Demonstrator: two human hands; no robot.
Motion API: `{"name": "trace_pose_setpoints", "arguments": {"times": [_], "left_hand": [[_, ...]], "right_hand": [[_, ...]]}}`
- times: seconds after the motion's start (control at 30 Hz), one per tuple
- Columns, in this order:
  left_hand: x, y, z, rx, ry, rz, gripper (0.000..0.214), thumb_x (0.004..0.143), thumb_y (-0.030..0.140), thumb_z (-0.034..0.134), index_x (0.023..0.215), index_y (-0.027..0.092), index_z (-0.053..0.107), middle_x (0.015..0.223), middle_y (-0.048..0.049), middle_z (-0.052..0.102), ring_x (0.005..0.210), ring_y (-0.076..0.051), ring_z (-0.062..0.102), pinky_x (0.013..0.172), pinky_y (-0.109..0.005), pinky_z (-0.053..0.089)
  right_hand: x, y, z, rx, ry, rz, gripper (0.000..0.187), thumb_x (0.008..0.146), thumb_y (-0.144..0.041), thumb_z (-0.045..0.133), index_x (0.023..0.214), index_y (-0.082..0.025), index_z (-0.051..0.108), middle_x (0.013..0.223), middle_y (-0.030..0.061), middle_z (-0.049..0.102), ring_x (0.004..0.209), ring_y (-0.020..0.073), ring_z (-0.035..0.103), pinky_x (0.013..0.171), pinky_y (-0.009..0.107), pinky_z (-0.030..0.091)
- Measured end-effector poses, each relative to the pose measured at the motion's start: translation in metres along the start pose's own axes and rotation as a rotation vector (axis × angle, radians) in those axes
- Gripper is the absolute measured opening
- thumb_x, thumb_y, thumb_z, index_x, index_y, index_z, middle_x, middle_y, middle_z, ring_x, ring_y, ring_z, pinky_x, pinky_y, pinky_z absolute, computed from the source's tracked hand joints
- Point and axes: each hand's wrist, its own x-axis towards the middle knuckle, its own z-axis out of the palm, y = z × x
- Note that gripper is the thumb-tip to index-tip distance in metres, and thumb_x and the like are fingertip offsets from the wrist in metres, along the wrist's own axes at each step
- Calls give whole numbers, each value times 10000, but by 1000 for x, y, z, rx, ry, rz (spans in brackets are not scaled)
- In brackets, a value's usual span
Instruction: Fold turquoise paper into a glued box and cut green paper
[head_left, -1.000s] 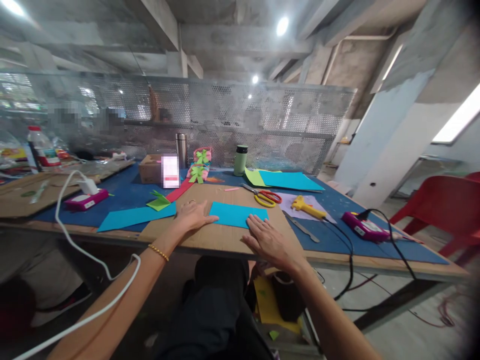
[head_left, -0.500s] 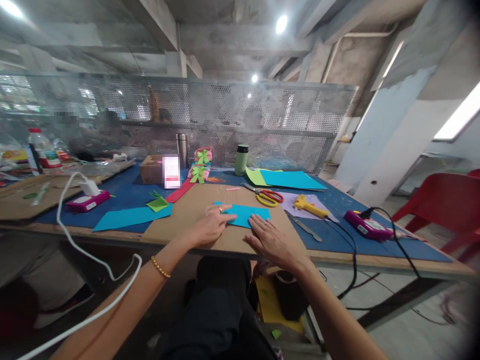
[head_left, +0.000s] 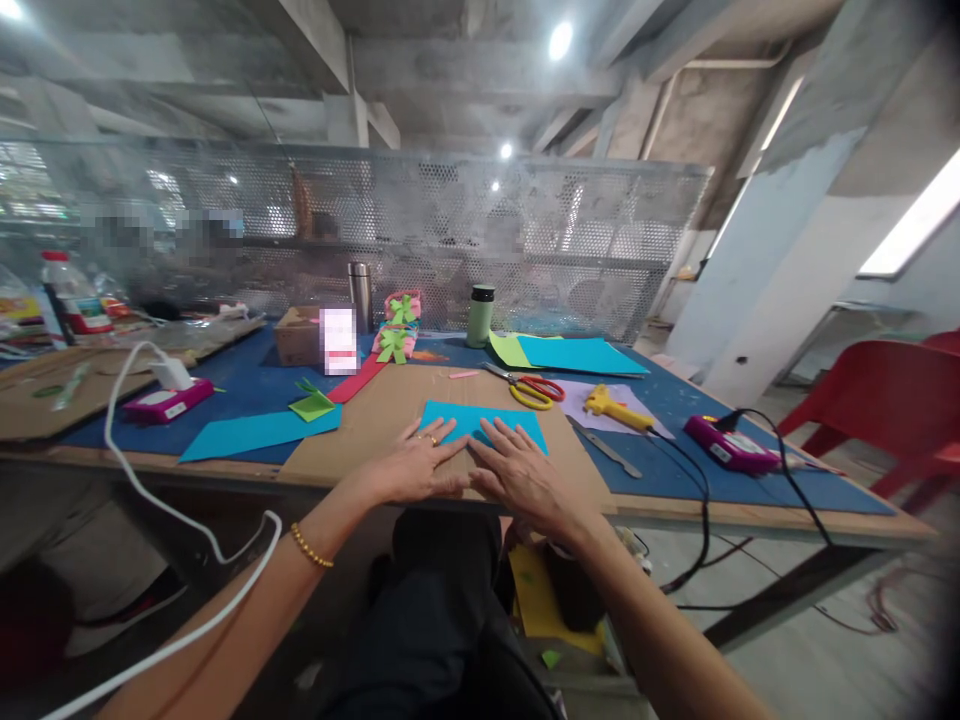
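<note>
A rectangle of blue paper (head_left: 480, 416) lies on a brown cardboard sheet (head_left: 322, 470) at the table's front edge. My left hand (head_left: 424, 460), with a ring on one finger, rests its outstretched fingers on the paper's left part. My right hand (head_left: 521, 470) lies flat beside it, fingers spread over the paper's lower right part. Both thumbs point inward and come close together; the paper's lower edge is partly hidden under the hands. Beyond the paper are scissors (head_left: 534, 392) with red and yellow handles.
Right of the cardboard are a craft knife (head_left: 607, 448), a yellow glue gun (head_left: 619, 408) on lilac paper and a purple power strip (head_left: 731, 445). Left lie a blue strip (head_left: 259, 433) and folded green paper (head_left: 311, 404). A green bottle (head_left: 481, 318) and blue sheets (head_left: 581, 355) stand or lie behind.
My left hand has gone from pointing with the index finger to lying with several fingers stretched on the paper. My right hand has shifted slightly left, nearer to it.
</note>
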Motion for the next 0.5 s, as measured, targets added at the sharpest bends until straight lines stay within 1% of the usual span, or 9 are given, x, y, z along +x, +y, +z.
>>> {"name": "trace_pose_setpoints", "arguments": {"times": [0.07, 0.13, 0.2, 0.3, 0.37, 0.5], "left_hand": [[0, 0, 1, 1, 9, -1, 855, 908, 772, 239, 1584, 248, 246, 1653, -127, 147, 1547, -266, 65, 1234, -499, 62], [0, -1, 2, 0, 11, -4, 840, 913, 763, 265, 1583, 257, 249, 1651, -113, 156, 1547, -267, 68, 1235, -505, 72], [0, -1, 1, -1, 10, -9, 816, 916, 752, 302, 1579, 278, 256, 1650, -94, 167, 1545, -278, 79, 1233, -519, 83], [0, 0, 0, -4, 9, -18, 816, 908, 754, 332, 1573, 284, 275, 1650, -96, 158, 1543, -287, 92, 1232, -525, 88], [0, 0, 0, -12, 6, -17, 832, 900, 767, 320, 1571, 278, 280, 1652, -102, 147, 1544, -284, 89, 1232, -520, 85], [0, -1, -1, -24, 3, -15, 851, 893, 781, 297, 1574, 271, 269, 1651, -102, 160, 1545, -272, 86, 1232, -514, 81]], "right_hand": [[3, -4, 1, 2, 8, -10, 469, 1026, -463, 405, 1385, -209, 571, 1528, 164, 457, 1447, 326, 373, 1174, 545, 294], [3, -5, 1, -2, 23, -12, 423, 1026, -457, 414, 1302, -218, 627, 1471, 158, 517, 1404, 313, 428, 1161, 526, 311], [1, -2, -2, -13, 40, -15, 381, 1023, -452, 428, 1216, -231, 670, 1394, 146, 578, 1358, 302, 472, 1141, 499, 334], [-9, 8, -8, -27, 43, -6, 344, 1026, -425, 433, 1123, -233, 702, 1263, 122, 656, 1293, 279, 524, 1102, 440, 375], [-18, 16, -13, -35, 38, 16, 343, 1033, -398, 415, 1099, -226, 705, 1224, 112, 682, 1276, 271, 541, 1084, 420, 392], [-40, 34, -21, -32, 0, 32, 373, 1050, -368, 358, 1112, -214, 692, 1234, 107, 689, 1243, 260, 572, 1047, 403, 423]]}}
